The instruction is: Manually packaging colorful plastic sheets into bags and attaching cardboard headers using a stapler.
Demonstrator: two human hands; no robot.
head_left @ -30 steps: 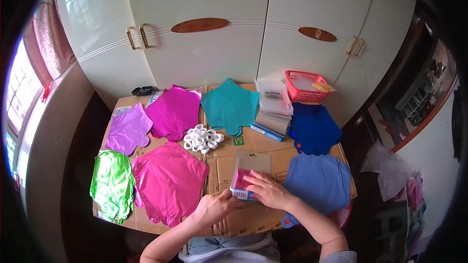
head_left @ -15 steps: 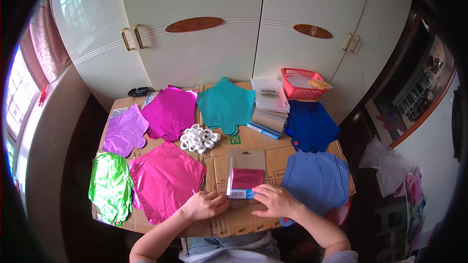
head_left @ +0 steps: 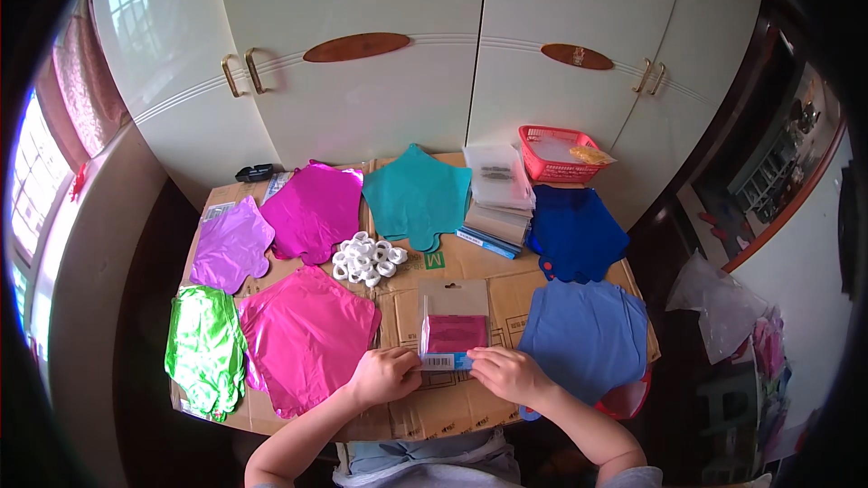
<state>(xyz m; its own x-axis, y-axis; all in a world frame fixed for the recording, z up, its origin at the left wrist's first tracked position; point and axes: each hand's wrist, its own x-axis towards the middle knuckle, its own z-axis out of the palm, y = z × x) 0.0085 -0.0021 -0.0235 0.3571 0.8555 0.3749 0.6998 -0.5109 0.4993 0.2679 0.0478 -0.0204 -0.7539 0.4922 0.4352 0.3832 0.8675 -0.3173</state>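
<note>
A flat clear packet lies near the front of the cardboard-covered table, with a hang hole at its far end. Inside it is a folded magenta foil piece; a blue strip with a barcode runs along the near edge. My left hand is closed at the packet's near left corner, its fingertips partly hidden. At the near right corner, my right hand pinches the edge with fingers together. Left of my left hand lies a pink foil balloon, flat; pale blue flat balloons lie beside my right hand.
White ring-shaped rolls are heaped mid-table. Teal, purple, lilac, green and dark blue flat balloons surround them. Stacked packets stand before a red basket at the back. White cupboard doors close off the far side.
My right hand's fingers have drawn together at the packet's near right corner, the thumb tucking in. My left hand has shifted slightly up and right against its corner.
</note>
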